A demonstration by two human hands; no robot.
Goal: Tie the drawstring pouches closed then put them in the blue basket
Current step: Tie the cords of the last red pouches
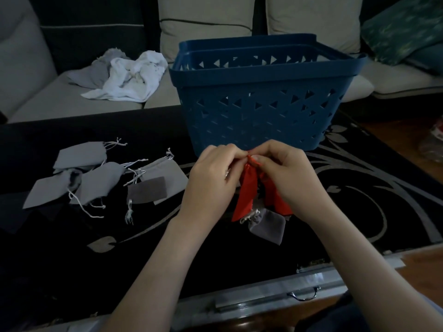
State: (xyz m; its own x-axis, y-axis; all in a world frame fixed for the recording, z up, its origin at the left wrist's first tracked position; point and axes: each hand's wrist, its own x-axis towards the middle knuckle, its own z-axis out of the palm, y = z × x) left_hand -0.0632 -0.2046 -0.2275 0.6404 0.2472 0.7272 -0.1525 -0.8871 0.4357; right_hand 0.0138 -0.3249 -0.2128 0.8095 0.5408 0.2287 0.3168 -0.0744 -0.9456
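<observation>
We pinch the red pouch (247, 188) at its gathered neck, left hand (211, 173) and right hand (285, 173) both clenched on it, pouch hanging long-axis down toward us over a gray pouch (268, 226). Blue basket (261, 77) sits just beyond the fingertips, both hands about equally near; loose gray pouches (96, 176) lie left.

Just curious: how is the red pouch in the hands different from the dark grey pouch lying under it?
The red pouch is bright, held up by both hands; the dark grey pouch is dull, lying on the table untouched. The red one looks longer. Both are small cloth drawstring pouches.
</observation>
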